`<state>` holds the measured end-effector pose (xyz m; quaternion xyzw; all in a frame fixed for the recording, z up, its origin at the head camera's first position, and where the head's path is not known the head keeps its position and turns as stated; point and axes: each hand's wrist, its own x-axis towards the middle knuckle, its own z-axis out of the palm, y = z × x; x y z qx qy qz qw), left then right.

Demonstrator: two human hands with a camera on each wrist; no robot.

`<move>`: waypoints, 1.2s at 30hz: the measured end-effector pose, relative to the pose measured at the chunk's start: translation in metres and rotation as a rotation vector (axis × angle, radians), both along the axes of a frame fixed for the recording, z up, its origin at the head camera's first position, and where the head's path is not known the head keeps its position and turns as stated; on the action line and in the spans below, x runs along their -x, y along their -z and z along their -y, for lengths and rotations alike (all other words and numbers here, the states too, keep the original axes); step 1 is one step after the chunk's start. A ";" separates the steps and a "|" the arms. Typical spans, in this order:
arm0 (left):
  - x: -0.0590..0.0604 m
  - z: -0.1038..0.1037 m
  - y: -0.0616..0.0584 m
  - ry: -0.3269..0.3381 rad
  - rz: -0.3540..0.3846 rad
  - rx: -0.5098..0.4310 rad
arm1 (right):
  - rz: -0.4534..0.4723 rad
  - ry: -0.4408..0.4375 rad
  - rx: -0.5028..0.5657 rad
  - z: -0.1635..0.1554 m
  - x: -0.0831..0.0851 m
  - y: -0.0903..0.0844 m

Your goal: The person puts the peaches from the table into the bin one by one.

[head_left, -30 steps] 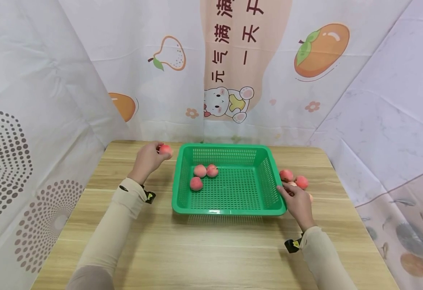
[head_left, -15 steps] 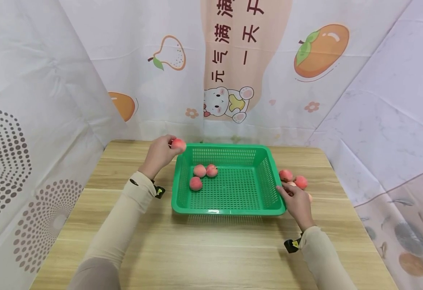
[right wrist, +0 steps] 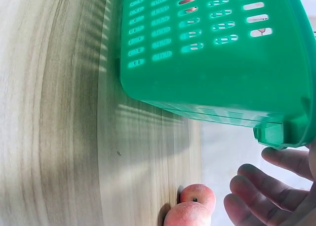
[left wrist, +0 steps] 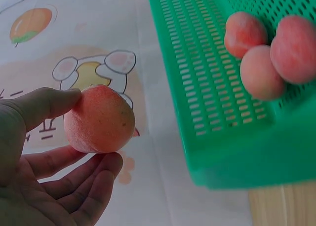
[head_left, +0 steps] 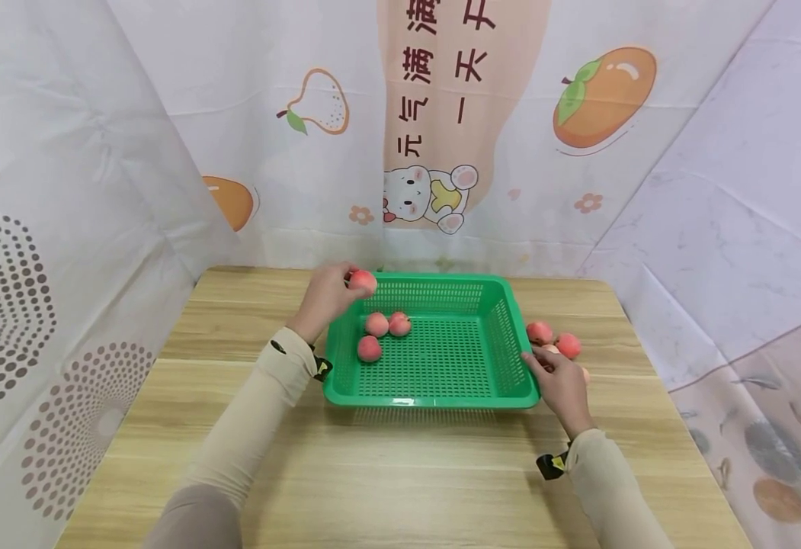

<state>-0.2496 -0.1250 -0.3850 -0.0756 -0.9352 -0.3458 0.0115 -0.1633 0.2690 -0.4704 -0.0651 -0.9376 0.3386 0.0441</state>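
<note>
In the head view, my left hand [head_left: 328, 296] pinches a peach [head_left: 363, 283] between thumb and fingers, over the back left corner of the green plastic basket [head_left: 434, 402]. The left wrist view shows the thumb on top of this peach [left wrist: 100, 121] and the fingers beneath. Three more peaches [head_left: 376, 324] lie together on the basket's left side. My right hand [head_left: 563, 389] grips the basket's right rim, thumb on the rim. In the right wrist view an index fingertip touches the underside of the basket's corner [right wrist: 269, 133], while the other fingers are loosely bent.
Several peaches [head_left: 568, 345] lie on the wooden table [head_left: 407, 473] right of the basket, partly hidden by my right hand. A white printed curtain [head_left: 270, 152] hangs along the table's back edge, with more cloth on both sides.
My left hand has carried the peach rightward, from the table left of the basket to over its back left corner. The right hand and the basket stay about where they were.
</note>
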 end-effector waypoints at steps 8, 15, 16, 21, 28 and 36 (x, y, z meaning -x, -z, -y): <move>0.003 -0.018 0.007 0.051 0.012 -0.003 | -0.008 -0.001 -0.003 0.001 0.000 0.000; 0.005 -0.033 0.017 0.070 0.028 0.004 | -0.022 -0.002 -0.010 0.000 -0.001 0.001; 0.005 -0.036 0.018 0.069 0.047 0.007 | -0.023 -0.001 -0.009 0.000 -0.001 0.001; 0.006 -0.046 0.022 0.089 0.161 0.030 | -0.025 0.002 -0.007 0.000 -0.001 0.001; 0.009 -0.057 0.033 0.135 0.253 0.111 | -0.035 0.004 -0.024 0.001 -0.001 0.000; 0.012 -0.062 0.048 0.201 0.375 0.173 | -0.026 0.007 -0.022 0.001 -0.001 0.000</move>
